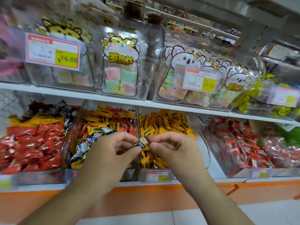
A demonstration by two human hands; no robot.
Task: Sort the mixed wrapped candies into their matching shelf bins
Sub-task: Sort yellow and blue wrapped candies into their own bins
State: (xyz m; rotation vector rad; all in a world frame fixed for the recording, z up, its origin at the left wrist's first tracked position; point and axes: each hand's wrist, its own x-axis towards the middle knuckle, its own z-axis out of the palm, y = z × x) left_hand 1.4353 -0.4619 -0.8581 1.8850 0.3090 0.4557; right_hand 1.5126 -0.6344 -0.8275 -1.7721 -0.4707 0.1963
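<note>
A small blue-and-white wrapped candy (143,142) is held in front of the lower shelf bins, pinched from both ends. My left hand (116,147) pinches its left end and my right hand (170,147) pinches its right end. Behind my left hand is a clear bin (78,120) of mixed yellow, red and blue-white candies. Behind my right hand is a bin of yellow candies (165,122). At the far left lies a heap of red candies (32,143) with yellow ones behind it. On the right stands a bin of red-wrapped candies (243,143).
The upper shelf (113,99) carries clear tubs of bagged marshmallows (121,75) and ring gummies (199,88) with yellow price tags. Yellow-green candies (253,98) fill a tub at the far right. An orange band (146,192) runs under the lower bins.
</note>
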